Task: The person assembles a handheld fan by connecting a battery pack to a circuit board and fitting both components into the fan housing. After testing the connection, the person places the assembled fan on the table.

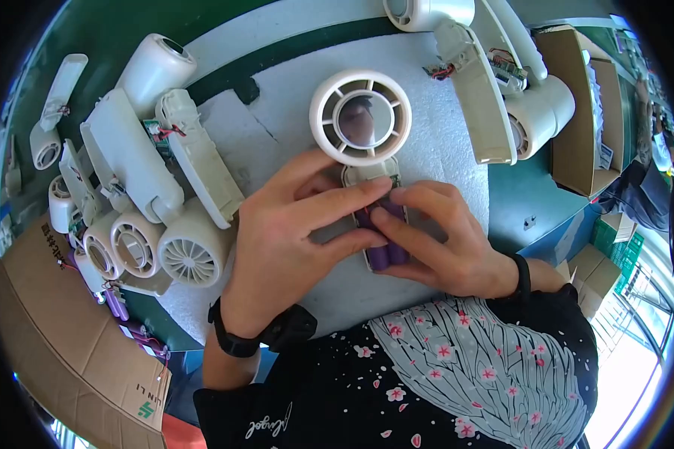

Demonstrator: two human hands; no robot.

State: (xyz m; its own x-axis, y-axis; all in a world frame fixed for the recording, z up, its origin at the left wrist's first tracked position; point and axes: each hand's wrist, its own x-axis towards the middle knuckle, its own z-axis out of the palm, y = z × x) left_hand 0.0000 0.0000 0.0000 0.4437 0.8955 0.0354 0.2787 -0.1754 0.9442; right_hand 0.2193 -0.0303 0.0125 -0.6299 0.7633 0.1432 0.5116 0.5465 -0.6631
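In the middle lies a cream appliance (361, 153) shaped like a handheld fan or hair dryer, with a spoked round head and shiny centre disc. Its handle is uncovered and holds a purple battery pack (388, 257). My left hand (288, 224) grips the appliance from the left, index finger and thumb reaching across the handle, other fingers partly hidden under the head. From the right, my right hand (445, 243) closes on the battery pack, thumb and index finger at its upper end. The fingers cover that end, beside a sliver of green circuit board (395, 180).
White foam sheeting (442, 112) covers the green table (524, 213). Several similar cream housings (131, 153) crowd the left, some with wires exposed. More open housings (483, 97) lie at right, beside a cardboard box (577, 112). Purple batteries (116, 303) rest near another carton (67, 329).
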